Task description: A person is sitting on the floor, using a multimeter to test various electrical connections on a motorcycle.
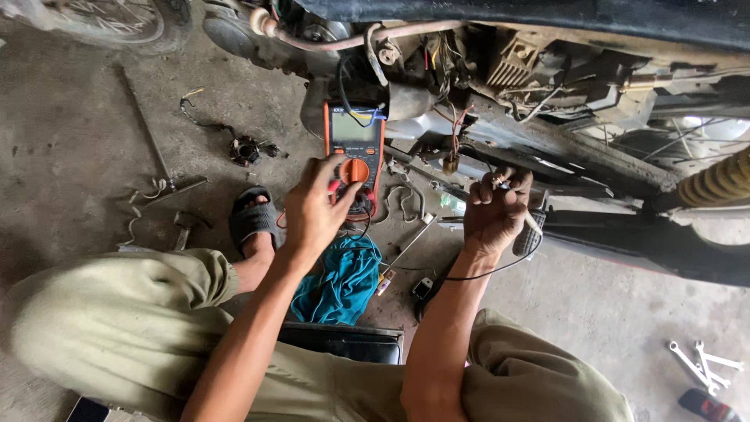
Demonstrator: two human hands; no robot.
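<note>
L hand (312, 209) fingers on orange multimeter (354, 148) dial, leaning vs motorbike underside (547, 117). R hand (494, 211) fisted round probe (500, 181) at wiring; tip hidden. Teal rag (340, 281) on floor below.

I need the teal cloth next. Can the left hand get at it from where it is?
Probably yes. The left hand rests on the multimeter dial, and the teal cloth lies on the floor just below it, uncovered, with nothing between them. The right hand is busy at the wiring.

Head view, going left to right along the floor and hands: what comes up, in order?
Hammer → sandalled foot → left hand on the multimeter → teal cloth → right hand → wrenches.
</note>
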